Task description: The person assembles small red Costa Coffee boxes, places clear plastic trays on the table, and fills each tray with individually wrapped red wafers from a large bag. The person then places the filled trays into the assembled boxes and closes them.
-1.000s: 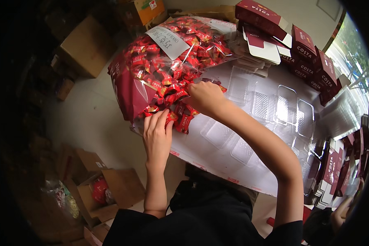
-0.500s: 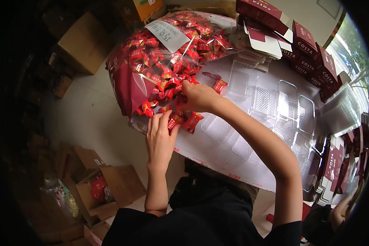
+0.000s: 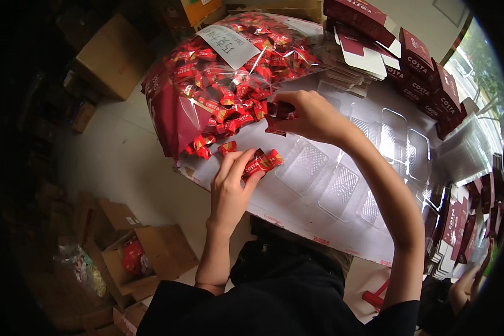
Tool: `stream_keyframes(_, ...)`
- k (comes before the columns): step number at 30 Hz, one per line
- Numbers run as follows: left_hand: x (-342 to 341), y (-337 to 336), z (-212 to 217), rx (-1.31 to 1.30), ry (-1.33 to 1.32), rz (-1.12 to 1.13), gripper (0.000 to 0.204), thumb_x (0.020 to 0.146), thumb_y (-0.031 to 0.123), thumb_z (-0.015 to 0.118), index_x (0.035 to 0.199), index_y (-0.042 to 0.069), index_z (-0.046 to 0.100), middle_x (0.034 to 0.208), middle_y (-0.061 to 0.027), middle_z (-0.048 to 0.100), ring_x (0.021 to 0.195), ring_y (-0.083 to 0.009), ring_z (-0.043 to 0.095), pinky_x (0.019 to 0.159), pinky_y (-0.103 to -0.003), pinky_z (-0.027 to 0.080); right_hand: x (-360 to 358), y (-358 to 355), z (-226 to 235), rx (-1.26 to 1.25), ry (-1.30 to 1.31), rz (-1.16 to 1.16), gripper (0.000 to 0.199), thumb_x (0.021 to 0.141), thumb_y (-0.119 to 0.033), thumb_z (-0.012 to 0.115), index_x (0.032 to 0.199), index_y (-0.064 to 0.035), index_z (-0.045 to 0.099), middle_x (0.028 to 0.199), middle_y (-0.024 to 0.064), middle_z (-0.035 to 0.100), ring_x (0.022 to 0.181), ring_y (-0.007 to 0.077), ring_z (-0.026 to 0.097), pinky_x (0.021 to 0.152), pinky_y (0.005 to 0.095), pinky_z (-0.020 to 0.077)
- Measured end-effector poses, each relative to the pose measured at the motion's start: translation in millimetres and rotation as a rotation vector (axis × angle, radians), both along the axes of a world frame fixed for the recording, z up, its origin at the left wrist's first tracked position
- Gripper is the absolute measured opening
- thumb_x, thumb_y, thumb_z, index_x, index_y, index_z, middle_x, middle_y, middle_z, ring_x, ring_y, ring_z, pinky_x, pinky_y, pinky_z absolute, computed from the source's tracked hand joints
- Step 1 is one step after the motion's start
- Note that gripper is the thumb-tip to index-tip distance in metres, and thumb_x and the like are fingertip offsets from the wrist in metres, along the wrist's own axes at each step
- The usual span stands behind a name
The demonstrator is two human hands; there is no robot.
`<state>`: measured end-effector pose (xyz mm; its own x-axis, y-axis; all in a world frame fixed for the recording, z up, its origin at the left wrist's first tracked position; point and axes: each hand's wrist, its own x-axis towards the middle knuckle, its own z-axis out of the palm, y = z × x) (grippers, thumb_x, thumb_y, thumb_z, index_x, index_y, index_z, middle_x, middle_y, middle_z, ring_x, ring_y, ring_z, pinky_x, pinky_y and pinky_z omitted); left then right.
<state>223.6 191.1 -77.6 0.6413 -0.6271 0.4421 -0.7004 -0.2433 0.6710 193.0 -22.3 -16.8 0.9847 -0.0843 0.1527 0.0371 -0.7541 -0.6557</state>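
My left hand (image 3: 231, 187) is closed on red wrapped candies (image 3: 261, 163) just above the near left part of the table. Farther right, my right hand (image 3: 315, 119) pinches more wrapped candies, which look dark red in the shade of its fingers. A large clear bag (image 3: 229, 47) full of the same candies lies open behind both hands. Loose candies (image 3: 235, 124) spill from its mouth onto the white tabletop (image 3: 285, 208). One candy (image 3: 227, 147) rests by itself near my left fingertips. Clear plastic trays (image 3: 302, 166) lie below and right of my right hand.
Dark red boxes (image 3: 417, 56) and flat cartons (image 3: 350, 78) are stacked at the far right. Nested clear trays (image 3: 465, 148) stand at the right edge, near more boxes (image 3: 453, 229). Open cardboard boxes (image 3: 165, 252) sit on the floor at left. Another person's hand (image 3: 465, 288) shows lower right.
My right hand has drawn away from the candy pile to the right with candies in it. My left hand has shifted slightly right with its candies, uncovering white tabletop between pile and hand.
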Motion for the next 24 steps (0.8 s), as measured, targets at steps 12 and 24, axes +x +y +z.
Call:
stream_keyframes(12, -3, -25, -16, 0.294, -0.159, -0.137, 0.035, 0.078, 0.004, 0.062, 0.111, 0.004, 0.051, 0.108, -0.0122, 0.054, 0.101, -0.0311, 0.05, 0.086, -0.04, 0.042, -83, 20, 0, -0.475, 0.183, -0.018, 0.021, 0.074, -0.008, 0.058, 0.092, 0.0001, 0.05, 0.078, 0.0136, 0.059, 0.066, 0.0326, 0.061, 0.056, 0.0403, 0.0496)
stream_keyframes(24, -16, 2, 3, -0.022, -0.111, -0.161, 0.046, 0.089, 0.016, 0.055, 0.13, 0.0, 0.04, 0.102, -0.0158, 0.052, 0.091, -0.0292, 0.052, 0.082, -0.038, 0.041, -113, 44, -34, -0.36, -0.018, 0.091, 0.031, 0.078, -0.025, 0.065, 0.09, -0.0024, 0.047, 0.085, 0.013, 0.058, 0.078, 0.0273, 0.061, 0.072, 0.0368, 0.0465)
